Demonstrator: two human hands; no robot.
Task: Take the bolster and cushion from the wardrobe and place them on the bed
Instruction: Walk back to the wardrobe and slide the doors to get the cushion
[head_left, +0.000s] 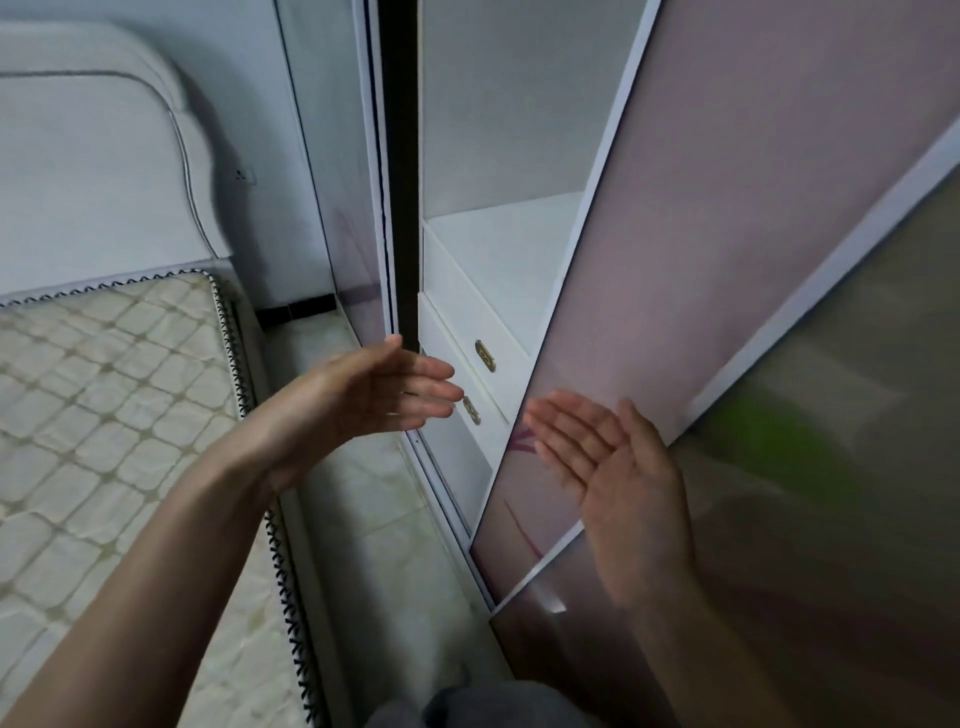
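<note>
Frosted pinkish glass fills a sliding wardrobe door (701, 234), and the right hand (618, 488) lies flat against it near its lower left edge, fingers straight and together, gripping nothing. Just left of that hand, the left hand (363, 400) is held out in the air with its fingers straight and relaxed, also empty, its fingertips in front of the open wardrobe (498, 156) gap. Beyond both hands the opening shows a bare white shelf (514, 234) and, below it, white drawers (488, 343) with small brass pulls. No bolster or cushion can be seen in the part of the wardrobe that is exposed. Left of the left forearm lies the bed (104, 415), a quilted cream mattress with a padded pale headboard (93, 156) behind it.
</note>
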